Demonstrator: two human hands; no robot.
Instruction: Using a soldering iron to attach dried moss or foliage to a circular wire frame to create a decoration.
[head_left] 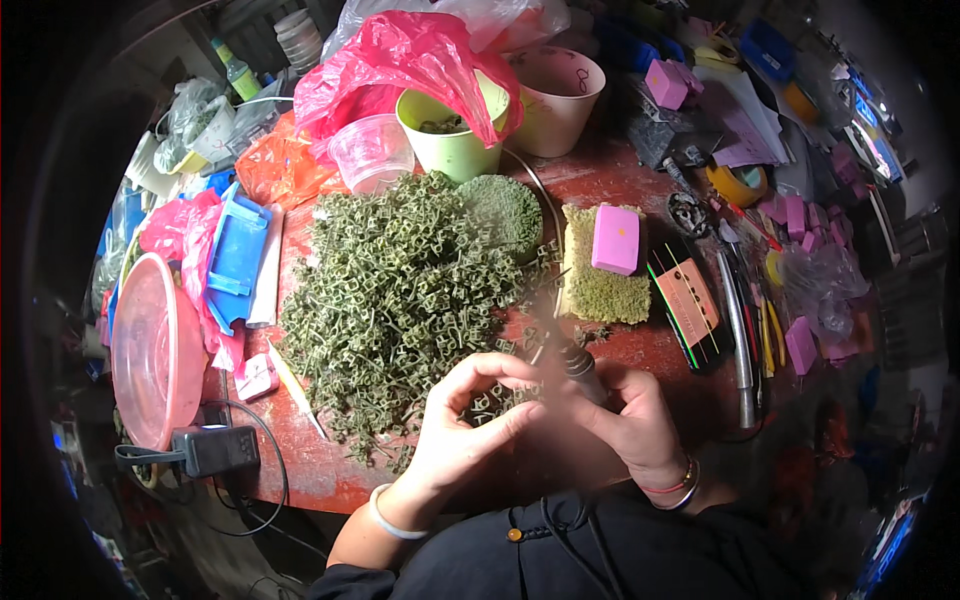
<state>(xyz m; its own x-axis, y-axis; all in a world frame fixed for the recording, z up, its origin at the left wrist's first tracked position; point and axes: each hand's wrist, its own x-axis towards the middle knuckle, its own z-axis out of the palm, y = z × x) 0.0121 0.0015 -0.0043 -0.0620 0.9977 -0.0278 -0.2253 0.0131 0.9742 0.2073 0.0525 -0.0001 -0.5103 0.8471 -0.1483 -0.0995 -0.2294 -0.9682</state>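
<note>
My left hand (pixel 480 420) is at the near edge of the table, its fingers curled in toward the thumb; a hazy smear hides whatever lies between the tips. Close beside it, my right hand (pixel 635 415) wraps round a grey handheld tool (pixel 578 362) with a dark ringed collar, its thin tip pointing up and away. Just beyond my left hand spreads a large heap of small green square-framed pieces with stems (pixel 390 290). Past my right hand sits a yellow-green textured block (pixel 610 298) with a pink block (pixel 616 240) on top.
A round green textured pad (pixel 505 215) and a light green bucket (pixel 450 135) stand behind the heap. At left are a pink basin (pixel 155 350), a blue tray (pixel 237 255) and a black adapter (pixel 215 450) with cords. Pens and tools (pixel 738 340) lie at right.
</note>
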